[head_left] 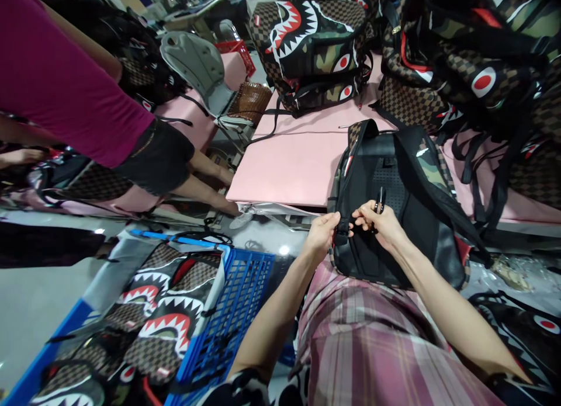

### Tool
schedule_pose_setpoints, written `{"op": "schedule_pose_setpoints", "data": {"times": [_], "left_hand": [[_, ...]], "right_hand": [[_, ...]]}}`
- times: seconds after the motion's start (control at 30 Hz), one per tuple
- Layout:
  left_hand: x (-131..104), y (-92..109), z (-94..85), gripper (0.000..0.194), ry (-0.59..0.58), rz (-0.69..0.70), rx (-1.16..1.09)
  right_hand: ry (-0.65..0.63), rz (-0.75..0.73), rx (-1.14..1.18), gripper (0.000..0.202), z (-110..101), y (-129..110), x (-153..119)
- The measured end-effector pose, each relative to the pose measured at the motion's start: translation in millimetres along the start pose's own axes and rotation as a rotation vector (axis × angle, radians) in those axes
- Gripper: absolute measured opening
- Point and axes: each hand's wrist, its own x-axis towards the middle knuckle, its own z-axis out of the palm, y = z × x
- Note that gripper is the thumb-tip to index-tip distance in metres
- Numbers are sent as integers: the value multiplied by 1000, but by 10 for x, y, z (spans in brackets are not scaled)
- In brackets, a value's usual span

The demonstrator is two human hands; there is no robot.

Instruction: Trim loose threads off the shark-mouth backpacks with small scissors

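Note:
A black backpack [412, 219] with checkered and camouflage trim leans over the table edge against my lap, its padded back and straps facing up. My left hand [324, 229] pinches the strap and buckle area at the bag's lower left side. Just right of it, my right hand [376, 220] is closed around a small black-handled tool [380, 200], whose exact kind I cannot make out. The fingertips of my right hand are close to the strap, beside the buckle.
Checkered shark-face backpacks [313, 49] are piled on the pink table [289, 166], with more [486, 79] at the right. A blue crate [248, 283] holding similar bags stands at lower left. A person in a magenta shirt [74, 84] stands left, near a grey chair [195, 64].

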Motion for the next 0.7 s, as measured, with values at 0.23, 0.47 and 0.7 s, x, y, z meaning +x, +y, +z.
{"op": "schedule_pose_setpoints", "data": {"times": [0.23,0.47,0.7], "left_hand": [[24,18,-28,27,-1,-43,-17],[37,2,-27,34,-25,-13,1],[41,-22,-42,37,-14,-30,30]], "right_hand": [[155,-442,-1092,48,-328,-18,-313],[-22,-865,-1250,18,-152,-7,-412],[-6,-800,-1100,14,-204,-13,-383]]}}
